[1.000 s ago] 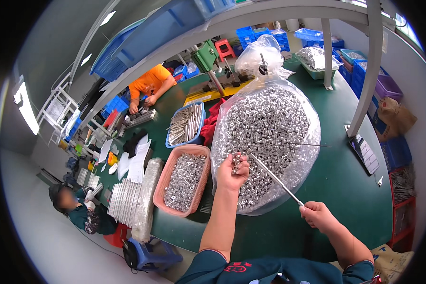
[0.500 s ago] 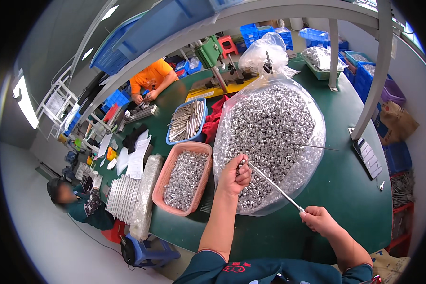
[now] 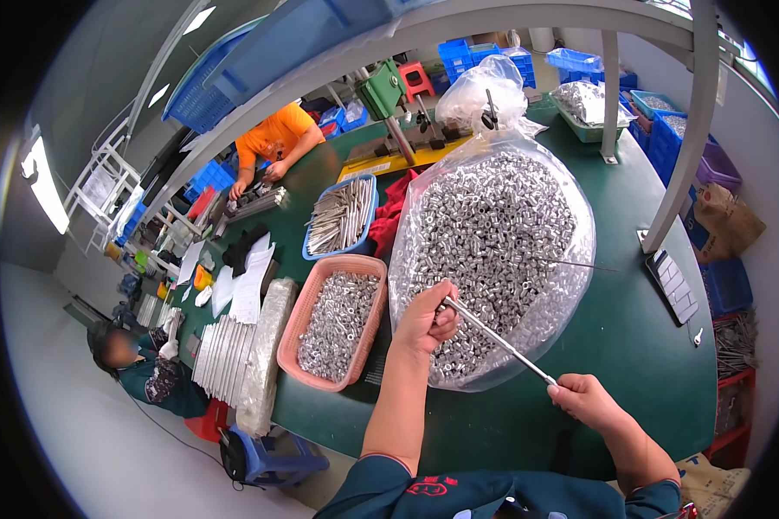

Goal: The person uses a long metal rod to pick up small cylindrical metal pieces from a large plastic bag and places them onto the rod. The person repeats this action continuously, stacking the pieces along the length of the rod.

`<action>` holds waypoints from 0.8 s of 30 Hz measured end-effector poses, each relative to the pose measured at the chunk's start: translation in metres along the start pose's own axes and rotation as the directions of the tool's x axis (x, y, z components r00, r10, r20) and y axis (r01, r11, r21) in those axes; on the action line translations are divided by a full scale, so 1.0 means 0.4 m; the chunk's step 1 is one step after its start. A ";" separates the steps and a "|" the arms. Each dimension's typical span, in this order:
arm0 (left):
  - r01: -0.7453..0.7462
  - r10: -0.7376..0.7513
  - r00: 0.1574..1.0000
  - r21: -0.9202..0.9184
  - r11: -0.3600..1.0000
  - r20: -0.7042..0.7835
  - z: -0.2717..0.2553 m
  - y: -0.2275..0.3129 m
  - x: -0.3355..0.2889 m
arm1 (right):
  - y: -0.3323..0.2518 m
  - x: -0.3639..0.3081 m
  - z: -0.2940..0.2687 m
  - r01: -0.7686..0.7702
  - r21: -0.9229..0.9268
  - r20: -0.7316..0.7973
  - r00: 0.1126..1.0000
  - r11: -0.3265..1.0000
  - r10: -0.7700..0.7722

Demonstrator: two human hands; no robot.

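A long thin silver metal rod (image 3: 504, 342) slants between my two hands, over the near edge of the clear plastic bag (image 3: 583, 251). Closed fingers of my right hand (image 3: 590, 403) grip its lower right end. My left hand (image 3: 428, 322) is closed at the upper left end, where the rod's tip meets the thumb and forefinger. A small metal sleeve is pinched there, mostly hidden by the fingers. Many short metal sleeves (image 3: 493, 216) fill the open bag under the rod. Another thin rod (image 3: 584, 265) pokes out across the bag's right side.
Left of the bag stand a pink basket (image 3: 287, 353) of small metal parts and a blue basket (image 3: 376, 208) of metal rods. Bundled tubes (image 3: 221, 359) lie farther left. A shelf post (image 3: 679, 182) rises at right. Two co-workers sit across and at left.
The rod's upper tip has come up against my left fingers, closing a small gap. My left hand shifted slightly left. The orange-shirted co-worker's hands moved apart.
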State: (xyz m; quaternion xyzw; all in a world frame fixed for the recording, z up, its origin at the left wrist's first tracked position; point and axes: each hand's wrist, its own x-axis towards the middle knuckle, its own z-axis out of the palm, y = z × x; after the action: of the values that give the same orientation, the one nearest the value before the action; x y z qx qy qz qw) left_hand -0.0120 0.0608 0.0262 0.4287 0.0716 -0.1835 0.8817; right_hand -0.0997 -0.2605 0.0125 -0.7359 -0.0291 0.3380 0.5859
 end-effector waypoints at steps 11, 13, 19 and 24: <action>0.044 -0.044 0.999 -0.073 0.996 0.004 0.005 -0.021 0.013 | 0.017 0.008 0.002 0.045 -0.070 -0.046 0.998 0.997 -0.048; -0.043 0.043 0.999 0.012 0.999 0.005 0.011 -0.021 0.010 | 0.025 0.011 0.003 0.064 -0.061 -0.051 0.996 0.996 -0.067; -0.101 0.099 0.994 0.042 0.994 0.051 0.021 -0.032 0.013 | 0.010 0.005 0.002 0.018 0.045 -0.007 1.000 0.999 -0.017; -0.043 0.048 0.993 -0.044 0.998 0.107 0.004 -0.031 0.018 | 0.015 0.007 0.002 -0.036 0.159 0.022 0.999 0.987 0.033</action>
State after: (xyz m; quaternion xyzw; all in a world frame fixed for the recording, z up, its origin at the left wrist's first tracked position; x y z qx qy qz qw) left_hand -0.0102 0.0506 0.0161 0.4011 0.0180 -0.1847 0.8970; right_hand -0.1001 -0.2605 0.0060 -0.6840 0.0049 0.3563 0.6365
